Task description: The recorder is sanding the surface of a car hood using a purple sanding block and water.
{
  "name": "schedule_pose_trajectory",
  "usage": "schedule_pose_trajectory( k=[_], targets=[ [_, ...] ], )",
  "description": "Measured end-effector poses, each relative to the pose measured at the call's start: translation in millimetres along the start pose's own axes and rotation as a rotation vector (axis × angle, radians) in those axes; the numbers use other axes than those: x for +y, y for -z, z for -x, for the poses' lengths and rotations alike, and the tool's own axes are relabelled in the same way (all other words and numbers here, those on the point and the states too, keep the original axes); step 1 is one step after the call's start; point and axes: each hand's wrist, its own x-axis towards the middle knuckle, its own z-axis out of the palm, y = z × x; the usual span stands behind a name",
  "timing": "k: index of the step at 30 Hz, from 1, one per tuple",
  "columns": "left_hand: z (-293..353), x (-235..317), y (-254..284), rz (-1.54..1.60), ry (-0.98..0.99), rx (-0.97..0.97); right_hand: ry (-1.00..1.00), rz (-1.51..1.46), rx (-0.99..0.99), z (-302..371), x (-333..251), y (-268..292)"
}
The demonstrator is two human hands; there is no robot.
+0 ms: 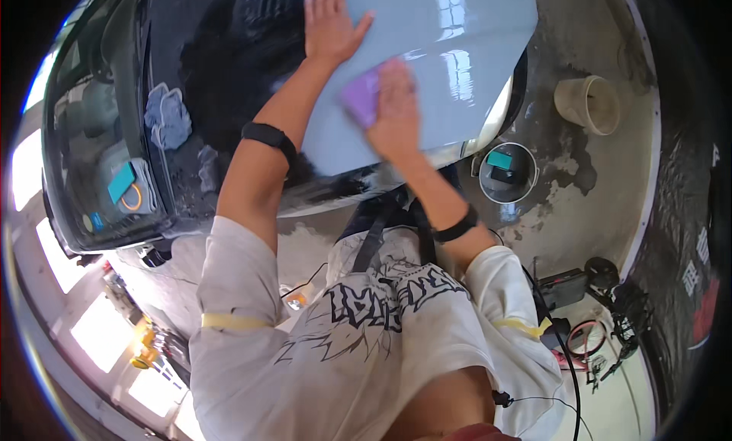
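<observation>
On the hood (427,48), the left hand (332,30) is lying, thumb splayed; the right hand (396,109), finger grip unclear, is touching a pad (361,98).

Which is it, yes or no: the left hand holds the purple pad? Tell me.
No, the right hand holds the purple pad; the left hand rests on the panel.

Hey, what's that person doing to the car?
They are leaning over it with both hands on its shiny pale panel. The left hand lies flat on it, fingers spread. The right hand, a bit blurry, has a purple pad against the panel. A crumpled blue cloth lies on the car's dark part, and a bucket with a teal block inside stands on the floor.
</observation>
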Motion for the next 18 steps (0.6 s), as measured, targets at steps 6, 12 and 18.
schedule_pose_trajectory(
  k=[6,12,18],
  targets=[
    [124.4,-42.6,81.9,0.098,-0.118,-0.19,0.259,-0.061,-0.235,23.0,-24.5,8.7],
    [222.0,-58.6,112.3,-0.024,0.129,-0.246,0.008,0.199,-0.036,-1.7,128.0,106.7],
    [137.4,7.0,83.1,0.08,-0.175,-0.334,-0.574,-0.055,0.056,82.5,190.7,221.1]
  ],
)
